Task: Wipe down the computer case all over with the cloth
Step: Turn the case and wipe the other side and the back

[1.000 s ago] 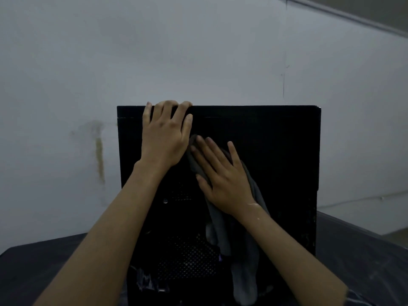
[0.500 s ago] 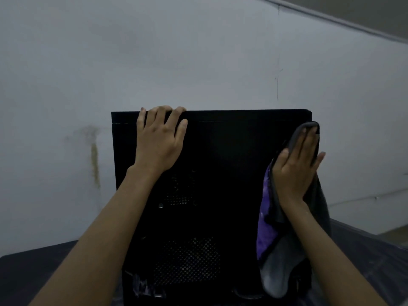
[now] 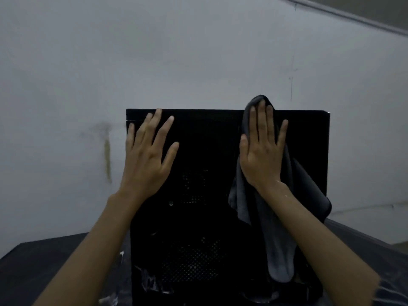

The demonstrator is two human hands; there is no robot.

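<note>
Head view: the black computer case (image 3: 209,151) stood upright on the dark table (image 3: 44,261). The left hand (image 3: 150,151) lay flat against its upper left, fingers straight, holding nothing. The right hand (image 3: 262,155), fingers extended, pressed the grey cloth (image 3: 280,250) against the upper right, at the top edge. Judged progress: wiping of this face was under way; which faces were finished could not be determined.

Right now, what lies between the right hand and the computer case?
The grey cloth lies there: the right hand presses it flat against the computer case near its top edge. The head view shows this.
</note>
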